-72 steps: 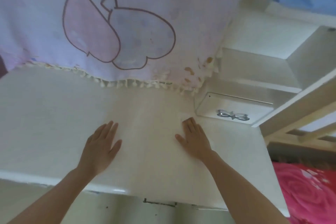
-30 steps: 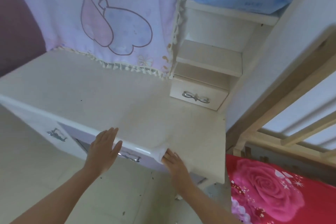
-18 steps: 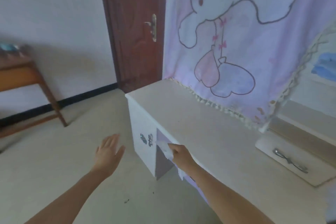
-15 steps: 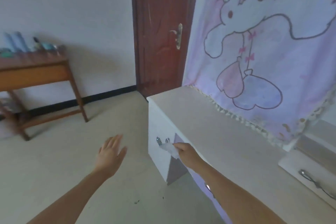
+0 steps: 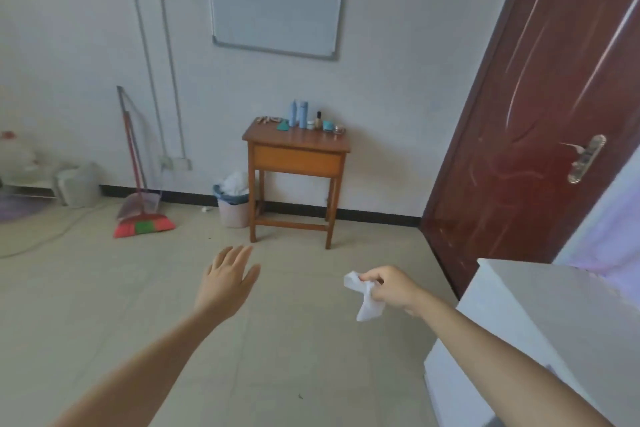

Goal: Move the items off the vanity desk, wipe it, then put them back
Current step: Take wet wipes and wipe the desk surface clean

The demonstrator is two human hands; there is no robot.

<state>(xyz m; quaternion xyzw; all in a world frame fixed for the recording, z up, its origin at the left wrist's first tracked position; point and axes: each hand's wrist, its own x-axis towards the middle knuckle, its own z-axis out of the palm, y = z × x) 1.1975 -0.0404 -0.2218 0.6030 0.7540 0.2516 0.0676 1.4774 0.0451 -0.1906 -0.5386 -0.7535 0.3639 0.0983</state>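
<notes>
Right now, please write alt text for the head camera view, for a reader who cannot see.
The right hand pinches a crumpled white wipe above the floor; the left hand is open beside it. Ahead, a wooden table carries bottles and jars, a waste bin stands beside it, and the white vanity desk shows at the right.

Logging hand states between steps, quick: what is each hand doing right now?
Left hand: open, fingers straight, holding nothing.
Right hand: fingers curled round a crumpled white wipe, held above the floor.
</notes>
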